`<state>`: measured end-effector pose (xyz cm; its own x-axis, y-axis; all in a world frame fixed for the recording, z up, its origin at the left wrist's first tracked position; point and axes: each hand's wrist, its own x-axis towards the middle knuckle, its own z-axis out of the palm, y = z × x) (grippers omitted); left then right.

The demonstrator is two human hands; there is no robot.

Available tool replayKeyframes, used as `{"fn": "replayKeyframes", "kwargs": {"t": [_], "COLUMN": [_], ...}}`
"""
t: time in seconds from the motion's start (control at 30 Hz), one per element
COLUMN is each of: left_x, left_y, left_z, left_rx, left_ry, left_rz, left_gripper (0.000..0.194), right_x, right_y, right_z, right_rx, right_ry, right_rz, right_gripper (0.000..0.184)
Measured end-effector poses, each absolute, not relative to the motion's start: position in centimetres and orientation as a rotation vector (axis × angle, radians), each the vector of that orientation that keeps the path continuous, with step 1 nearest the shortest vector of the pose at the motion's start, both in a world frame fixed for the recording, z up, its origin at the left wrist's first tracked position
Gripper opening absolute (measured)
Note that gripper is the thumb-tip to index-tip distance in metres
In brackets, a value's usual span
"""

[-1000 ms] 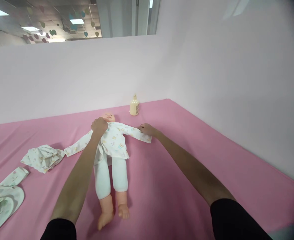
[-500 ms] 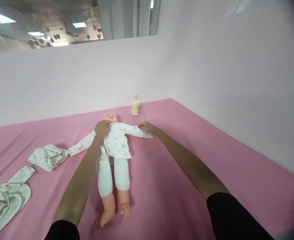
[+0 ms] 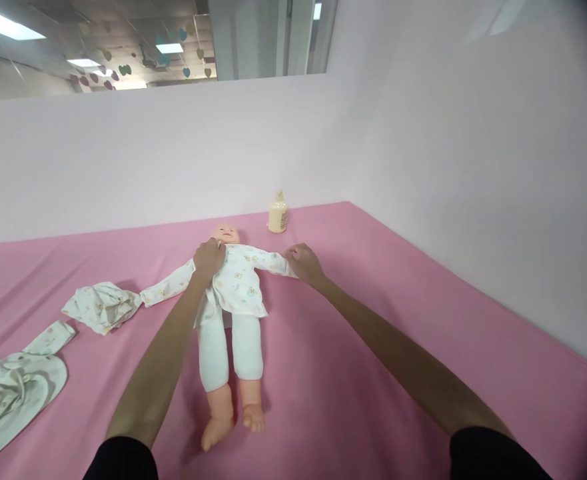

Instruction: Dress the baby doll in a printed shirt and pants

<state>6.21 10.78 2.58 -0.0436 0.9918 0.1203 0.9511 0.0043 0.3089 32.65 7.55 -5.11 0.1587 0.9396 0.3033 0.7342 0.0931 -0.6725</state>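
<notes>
A baby doll (image 3: 226, 233) lies on its back, feet toward me, both arms stretched out sideways. It wears a white patterned shirt (image 3: 237, 283); its legs are white down to the shins and its feet are bare. At the doll's chest near the neck, my left hand (image 3: 210, 258) is closed on the shirt front. My right hand (image 3: 305, 263) is closed around the end of the shirt sleeve (image 3: 271, 261) on the right side. The exact grip of its fingertips is partly hidden.
A cream pump bottle (image 3: 278, 215) stands near the wall beyond the doll. Crumpled patterned cloth (image 3: 102, 307) touches the left sleeve's end. More patterned baby clothing (image 3: 13, 393) lies at lower left on the pink sheet (image 3: 333, 387). White walls rise at the back and right.
My right hand has slid outward along the sleeve to its end. My left hand stays at the doll's chest. The whole view has shifted slightly.
</notes>
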Motion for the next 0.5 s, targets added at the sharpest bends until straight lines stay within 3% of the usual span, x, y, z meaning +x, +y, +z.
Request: {"fn": "replayKeyframes", "kwargs": {"t": [0.23, 0.4, 0.5], "left_x": [3.0, 1.0, 1.0], "left_y": [8.4, 7.3, 7.3], "left_z": [2.9, 2.7, 2.4], "left_rx": [2.099, 1.977, 2.019], "left_ry": [2.225, 2.118, 2.003], "left_rz": [0.692, 0.430, 0.424], "left_gripper": [0.036, 0.046, 0.036], "right_x": [28.1, 22.1, 19.0], "right_y": [3.2, 2.5, 2.1], "right_z": [-3.8, -0.8, 0.3], "right_rx": [-1.482, -1.425, -1.492], "right_ry": [-1.714, -1.719, -1.799], "right_rz": [0.280, 0.381, 0.380], "right_gripper": [0.027, 0.028, 0.026]}}
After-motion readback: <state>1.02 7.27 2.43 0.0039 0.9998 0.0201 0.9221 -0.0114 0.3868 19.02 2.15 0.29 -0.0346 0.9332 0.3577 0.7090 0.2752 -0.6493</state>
